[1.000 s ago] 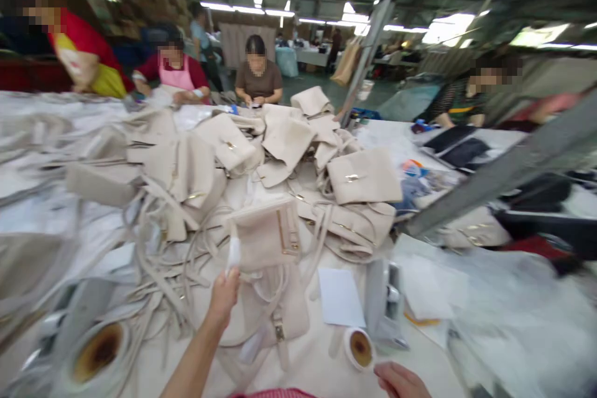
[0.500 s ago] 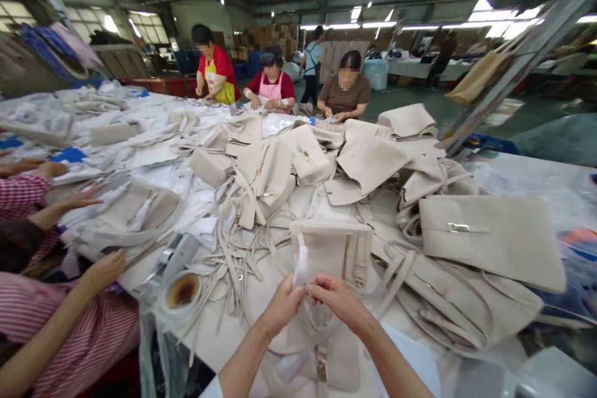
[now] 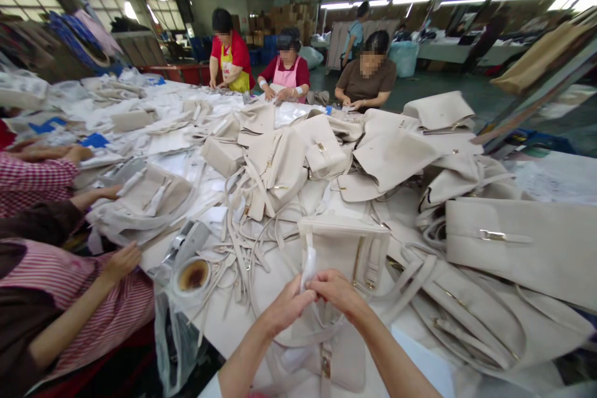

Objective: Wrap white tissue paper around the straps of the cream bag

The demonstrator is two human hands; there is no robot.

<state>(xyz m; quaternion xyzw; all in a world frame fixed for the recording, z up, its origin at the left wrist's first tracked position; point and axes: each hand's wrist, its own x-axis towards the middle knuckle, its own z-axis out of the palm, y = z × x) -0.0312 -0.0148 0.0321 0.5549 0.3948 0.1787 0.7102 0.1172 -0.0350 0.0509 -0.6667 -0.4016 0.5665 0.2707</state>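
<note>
Cream leatherette fills the table [image 3: 252, 317] — bags, flaps and loose straps heaped from the near edge out to the far side, where three people sit working. The strip of white wrapping [image 3: 308, 264] sits pinched between both hands right in front of the small cream bag [image 3: 342, 249], which lies at the near middle of the table with its gold clasp side up. A second ago only the left hand [image 3: 286, 308] held that strip, raised over the bag, while the right hand [image 3: 338, 292] lay low at the near right by a tape roll; half a second ago the right had come across to meet it. Now the two are together and hardly shifted since, so the work looks to have passed from fetching to fine fingering of the strip at the bag's strap.

Both forearms run in from the near edge and converge. The left thumb and forefinger are closed on the strip's lower end; the right fingertips are closed against it from the other side, knuckles up.

To the near left a tape roll [image 3: 193, 275] lies beside a metal dispenser [image 3: 184, 245], and a neighbour in a red striped sleeve [image 3: 69, 298] rests a hand at the table's edge. A large flat bag [image 3: 522, 249] lies to the right.
</note>
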